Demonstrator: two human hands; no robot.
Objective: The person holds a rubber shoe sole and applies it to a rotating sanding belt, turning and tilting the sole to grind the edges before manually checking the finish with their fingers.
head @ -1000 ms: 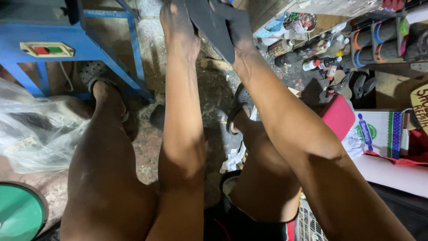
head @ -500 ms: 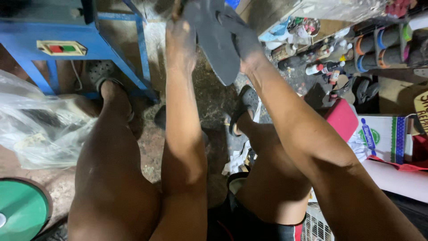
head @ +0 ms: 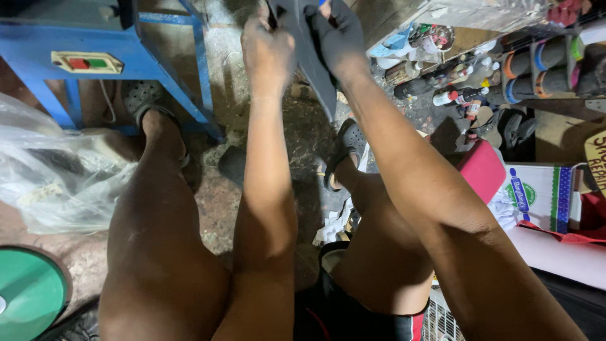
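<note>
Far left, bottom corner: one round green lid or disc, only part in frame. Above it, one crumpled clear plastic bag on the floor; something pale and something dark show through it, contents not identifiable.

Upper left: one blue metal frame with a pale switch box carrying two buttons, one red, one green. Two feet in dark perforated clogs on the stained concrete floor: one by the blue frame, the other right of centre.

Top centre: both arms stretched forward. Left hand grips the left edge of a flat dark rubber sheet, fingers curled shut on it. Right hand, blackened, clamps the sheet's right side, fingers closed over its face. The sheet is held up off the floor between the two hands, its lower point hanging down toward the floor, its top cut off by the frame edge.

Right: a low shelf crowded with small bottles and tins, count uncertain, contents unreadable. Further right, dark rolls with coloured bands, at least four. Below: one red pad, one white printed carton.
</note>
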